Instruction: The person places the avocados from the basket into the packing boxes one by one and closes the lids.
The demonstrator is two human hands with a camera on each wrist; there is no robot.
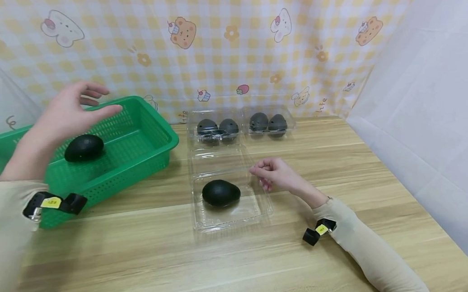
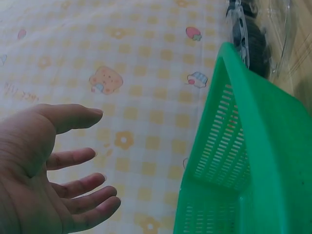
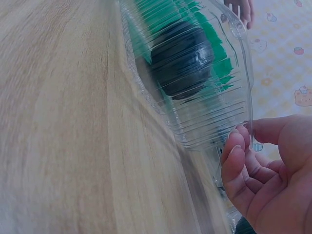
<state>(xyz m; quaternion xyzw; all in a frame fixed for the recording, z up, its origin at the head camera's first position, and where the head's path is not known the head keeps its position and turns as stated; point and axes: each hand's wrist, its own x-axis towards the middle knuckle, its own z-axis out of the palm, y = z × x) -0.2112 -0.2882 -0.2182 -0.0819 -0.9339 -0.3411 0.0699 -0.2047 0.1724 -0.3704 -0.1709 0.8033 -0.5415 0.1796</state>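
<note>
My left hand [image 1: 70, 110], fingers spread and holding nothing, is raised over the green basket [image 1: 137, 159]. One dark avocado [image 1: 84, 148] lies in that basket, below the hand. In the left wrist view the hand shows empty, thumb apart from the fingers. My right hand [image 1: 278, 177] pinches the right rim of an open clear plastic clamshell box [image 1: 200, 220] between thumb and fingertips. A single dark avocado [image 1: 221, 193] lies on its side in the box's near half, while the lid [image 1: 216, 160] is folded back behind it.
At the back of the wooden table [image 1: 144, 265], two more clear boxes stand side by side, a left box [image 1: 191, 118] and a right box [image 1: 290, 110], each with two dark avocados inside. Behind them hangs a yellow checked cloth [image 1: 228, 65]. White fabric [image 1: 440, 118] borders the right side.
</note>
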